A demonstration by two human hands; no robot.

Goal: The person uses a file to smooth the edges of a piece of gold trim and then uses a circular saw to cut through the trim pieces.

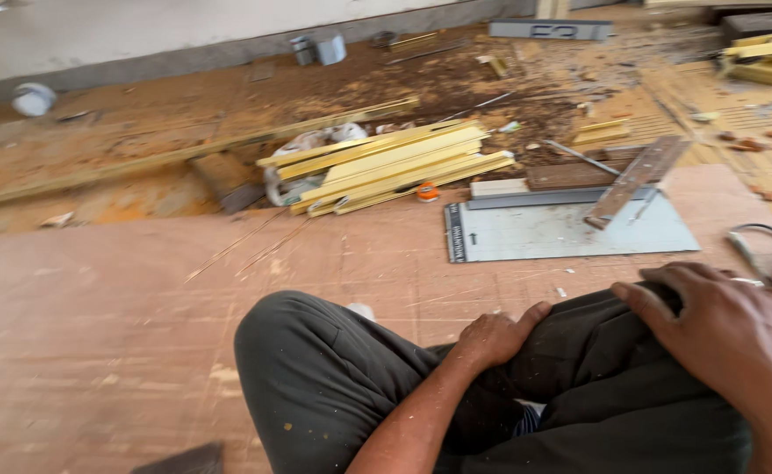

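I sit on a large plywood sheet (122,298) with my legs in dark trousers (333,377) folded in front of me. My left hand (495,338) rests between my knees, fingers curled loosely against the cloth, holding nothing. My right hand (728,329) lies flat on my right knee with fingers spread, also holding nothing. A grey metal plate (561,233) lies on the plywood just beyond my knees, with a brown strip (636,180) leaning across it.
A pile of yellow wooden strips (394,167) lies on the floor ahead, a small orange tape measure (427,191) beside it. More yellow strips (763,57) lie far right. Sawdust and scraps cover the floor toward the wall. A cable (759,241) runs near my right hand.
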